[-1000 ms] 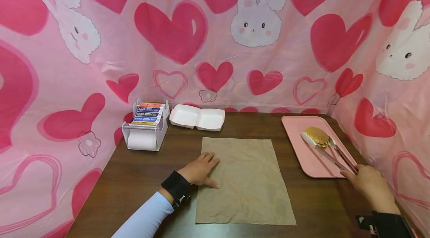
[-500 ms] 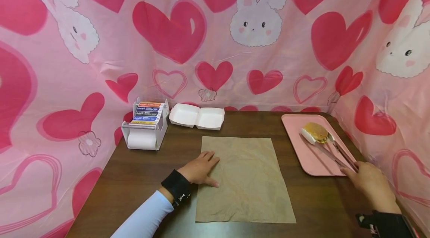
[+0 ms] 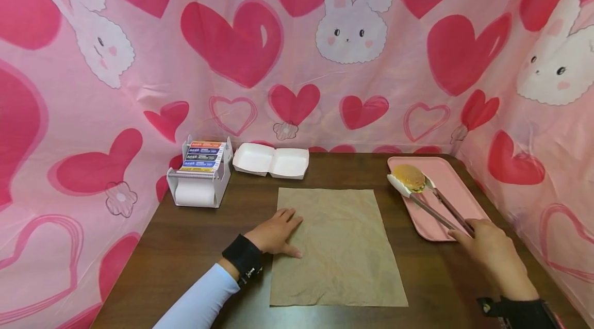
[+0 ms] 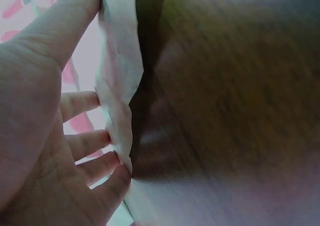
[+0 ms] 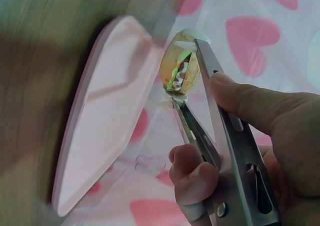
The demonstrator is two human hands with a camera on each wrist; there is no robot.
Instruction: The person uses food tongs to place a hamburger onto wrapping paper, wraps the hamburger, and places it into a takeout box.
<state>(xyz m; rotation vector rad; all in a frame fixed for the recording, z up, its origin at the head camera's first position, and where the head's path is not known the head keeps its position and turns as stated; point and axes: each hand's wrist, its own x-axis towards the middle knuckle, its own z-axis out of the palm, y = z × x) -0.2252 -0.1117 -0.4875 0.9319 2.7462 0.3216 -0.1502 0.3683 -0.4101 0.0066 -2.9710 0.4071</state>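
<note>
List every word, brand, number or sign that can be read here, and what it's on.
Legible text: none.
Colored label strips on the roll dispenser: printed lettering, too small and blurred to read.
Brown paper, white box, pink tray, tongs: no lettering visible.

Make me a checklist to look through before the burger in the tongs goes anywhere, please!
1. Right hand holding the tongs: ok, thumb and fingers are around them.
2. Burger between the tongs' two ends: ok, one on each side.
3. Burger squeezed firmly enough: cannot tell.
4. Burger over the brown paper: not ok, in the head view it shows against the tray.
5. Left hand on the brown paper: ok, resting at its left edge.
6. White box open: ok, it lies open beyond the paper.
</note>
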